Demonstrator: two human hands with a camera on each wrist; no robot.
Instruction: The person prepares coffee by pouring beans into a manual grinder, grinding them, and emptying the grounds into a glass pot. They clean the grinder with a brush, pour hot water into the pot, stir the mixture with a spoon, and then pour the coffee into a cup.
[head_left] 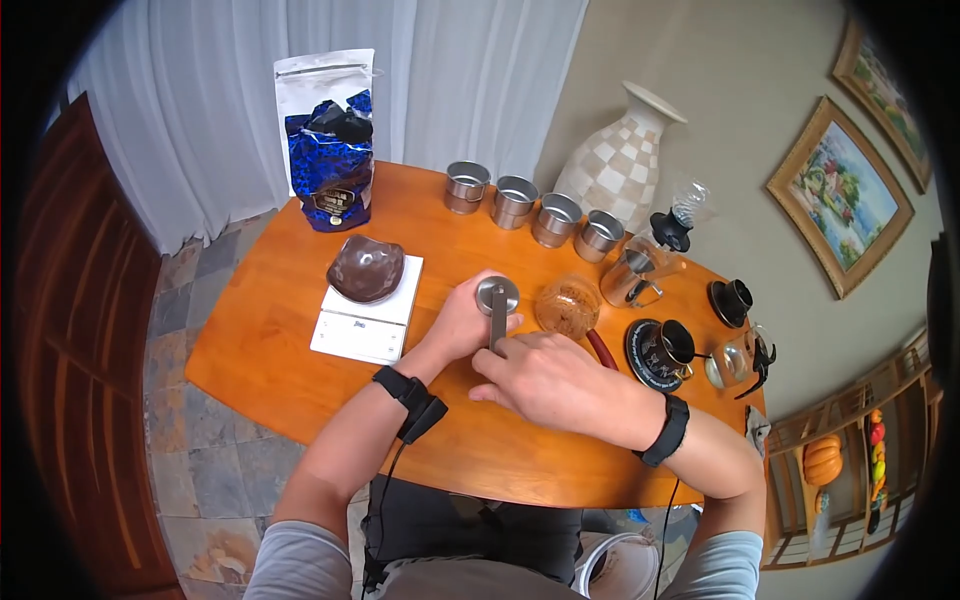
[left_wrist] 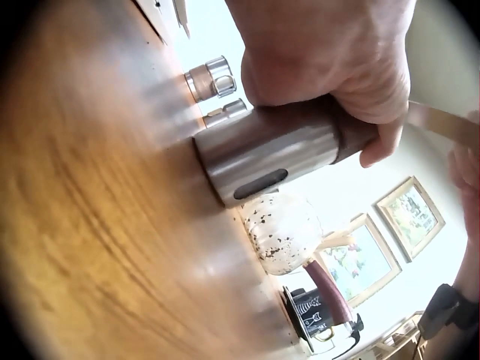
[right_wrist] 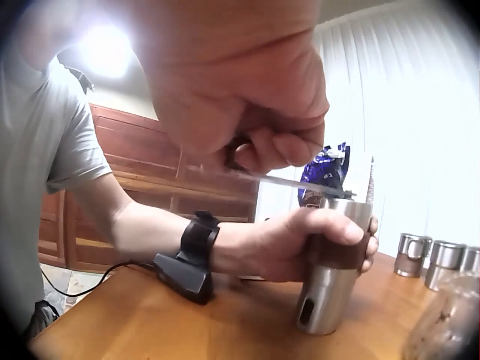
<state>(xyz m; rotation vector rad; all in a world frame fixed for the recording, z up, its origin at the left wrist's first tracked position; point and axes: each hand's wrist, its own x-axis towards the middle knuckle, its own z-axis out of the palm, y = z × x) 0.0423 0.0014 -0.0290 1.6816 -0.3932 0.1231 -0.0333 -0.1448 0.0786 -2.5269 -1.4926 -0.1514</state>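
A hand coffee grinder [right_wrist: 328,296], a steel cylinder with a brown band and a slot-shaped window low on its side, stands upright on the wooden table. My left hand [head_left: 462,320] grips it round the band, thumb and fingers wrapped about it. From its top runs a flat metal crank [head_left: 498,322]. The right hand [head_left: 550,378] holds the crank's outer end, fingers curled round the knob, which is mostly hidden in the right wrist view. Just right of the grinder sits a round glass vessel [head_left: 568,308] with brown bits inside and a red-brown handle [left_wrist: 328,291].
Left of the hands, a brown bowl [head_left: 366,269] rests on a white scale [head_left: 358,338]. Behind stand a blue-and-white bag [head_left: 330,150], several steel cups [head_left: 515,203] and a checkered vase [head_left: 612,165]. A steel pitcher [head_left: 628,278], black cup [head_left: 672,345] and glass pot [head_left: 730,362] are at right.
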